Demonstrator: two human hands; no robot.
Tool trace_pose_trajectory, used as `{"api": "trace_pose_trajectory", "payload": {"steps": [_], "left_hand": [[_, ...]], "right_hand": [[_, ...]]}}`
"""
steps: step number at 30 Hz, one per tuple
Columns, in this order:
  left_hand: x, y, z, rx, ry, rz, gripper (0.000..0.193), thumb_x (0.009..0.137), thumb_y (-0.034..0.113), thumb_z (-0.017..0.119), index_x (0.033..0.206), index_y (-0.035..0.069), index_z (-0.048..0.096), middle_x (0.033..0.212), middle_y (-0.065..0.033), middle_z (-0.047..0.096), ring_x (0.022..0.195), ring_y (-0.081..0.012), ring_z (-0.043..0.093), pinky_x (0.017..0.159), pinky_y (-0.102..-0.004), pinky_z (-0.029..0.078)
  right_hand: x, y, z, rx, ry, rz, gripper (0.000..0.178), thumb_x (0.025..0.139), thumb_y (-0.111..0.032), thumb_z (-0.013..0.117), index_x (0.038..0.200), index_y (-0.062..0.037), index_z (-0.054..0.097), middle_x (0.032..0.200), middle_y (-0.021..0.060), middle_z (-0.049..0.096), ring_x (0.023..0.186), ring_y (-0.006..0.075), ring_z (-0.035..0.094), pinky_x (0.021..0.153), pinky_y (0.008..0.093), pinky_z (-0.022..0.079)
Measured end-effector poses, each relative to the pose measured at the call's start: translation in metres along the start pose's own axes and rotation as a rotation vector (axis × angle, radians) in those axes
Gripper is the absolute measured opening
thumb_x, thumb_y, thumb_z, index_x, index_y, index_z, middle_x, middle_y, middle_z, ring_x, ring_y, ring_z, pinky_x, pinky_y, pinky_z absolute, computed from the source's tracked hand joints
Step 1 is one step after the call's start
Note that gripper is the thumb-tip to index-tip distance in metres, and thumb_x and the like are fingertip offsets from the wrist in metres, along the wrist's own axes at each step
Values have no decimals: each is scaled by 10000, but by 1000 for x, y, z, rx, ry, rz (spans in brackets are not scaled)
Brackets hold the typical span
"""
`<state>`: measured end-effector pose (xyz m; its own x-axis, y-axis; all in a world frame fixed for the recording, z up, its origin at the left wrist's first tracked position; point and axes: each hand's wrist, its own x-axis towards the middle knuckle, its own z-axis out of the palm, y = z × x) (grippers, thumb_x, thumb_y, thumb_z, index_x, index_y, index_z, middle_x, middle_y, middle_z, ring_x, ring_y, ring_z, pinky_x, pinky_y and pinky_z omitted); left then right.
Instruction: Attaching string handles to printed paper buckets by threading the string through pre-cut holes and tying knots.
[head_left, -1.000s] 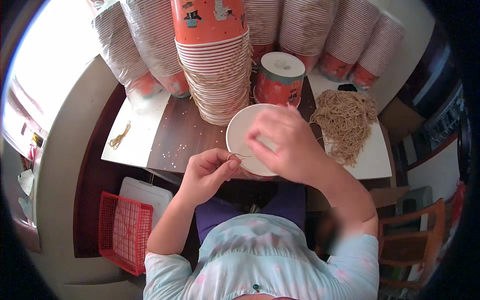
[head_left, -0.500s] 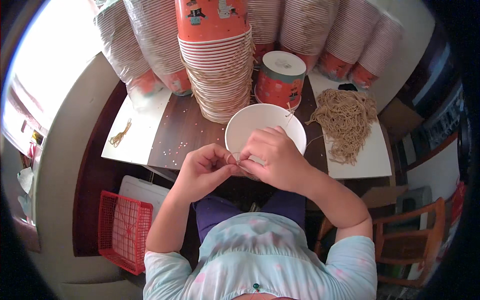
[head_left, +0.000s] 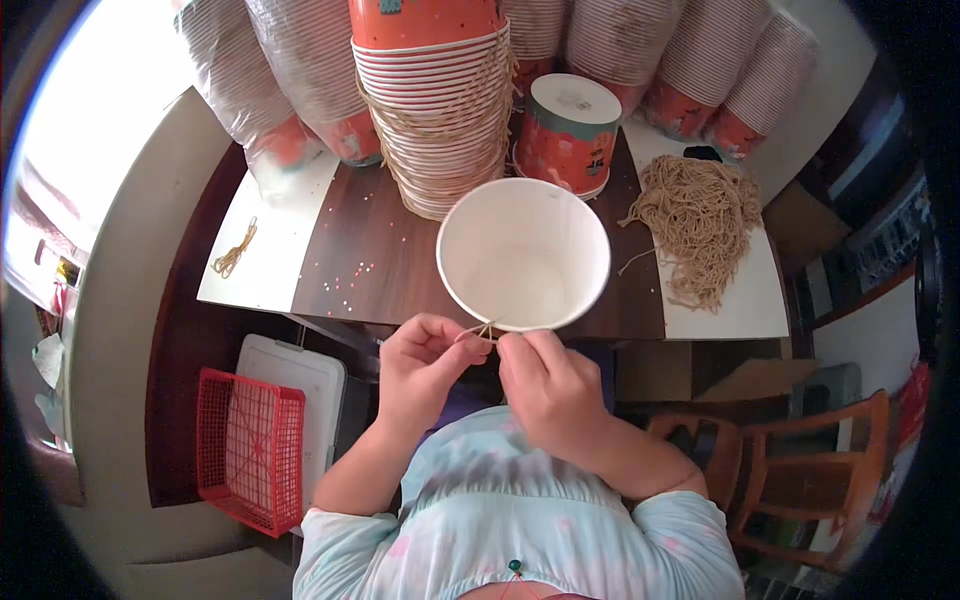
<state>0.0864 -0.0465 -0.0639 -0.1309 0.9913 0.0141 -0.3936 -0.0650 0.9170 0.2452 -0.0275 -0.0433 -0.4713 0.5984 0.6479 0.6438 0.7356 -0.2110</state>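
A white-lined paper bucket [head_left: 525,255] stands at the table's near edge, its opening tipped toward me. At its near rim, a thin tan cord [head_left: 486,330] is looped and crossed. My left hand [head_left: 425,362] pinches the cord between thumb and forefinger. Just to the right, my right hand [head_left: 552,388] is closed on the cord's other part, its fingertips against the bucket's rim. Whether the cord passes through the rim is hard to make out.
A tall stack of corded buckets [head_left: 435,120] rises behind, with an upside-down orange bucket [head_left: 568,135] beside it. Wrapped bucket stacks [head_left: 705,60] line the back. A cord heap [head_left: 700,225] lies right, a small cord bundle [head_left: 235,250] left. A red basket [head_left: 250,450] sits lower left.
My right hand has come back toward me from over the bucket's opening to its near rim. The bucket now faces me more, and the knotted cord at its far right rim no longer shows.
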Motion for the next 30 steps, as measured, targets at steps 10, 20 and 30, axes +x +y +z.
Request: {"api": "trace_pose_trajectory", "payload": {"steps": [10,20,30], "left_hand": [[-4,-10,1,-339,59,-118,75,822,-33,590,858,1,533,845,-151,650,730,-186,621,697,-295,521],[-11,-20,-5,-111,168,126,80,836,-67,617,896,-38,573,885,-112,662,799,-144,650,728,-234,526],[-10,-16,1,606,197,558,138,763,-96,653,888,-38,642,926,-109,641,829,-146,624,737,-226,489]], "right_hand": [[3,20,30,1393,-218,607,203,853,-30,530,1014,44,629,905,90,644,811,190,631,739,289,495],[-1,15,50,1948,-213,1024,202,896,-139,566,1022,-7,652,1000,93,670,924,162,620,872,320,471],[-4,4,56,1861,-146,1076,208,903,-160,568,1037,-35,666,992,69,674,901,147,616,847,298,464]]}}
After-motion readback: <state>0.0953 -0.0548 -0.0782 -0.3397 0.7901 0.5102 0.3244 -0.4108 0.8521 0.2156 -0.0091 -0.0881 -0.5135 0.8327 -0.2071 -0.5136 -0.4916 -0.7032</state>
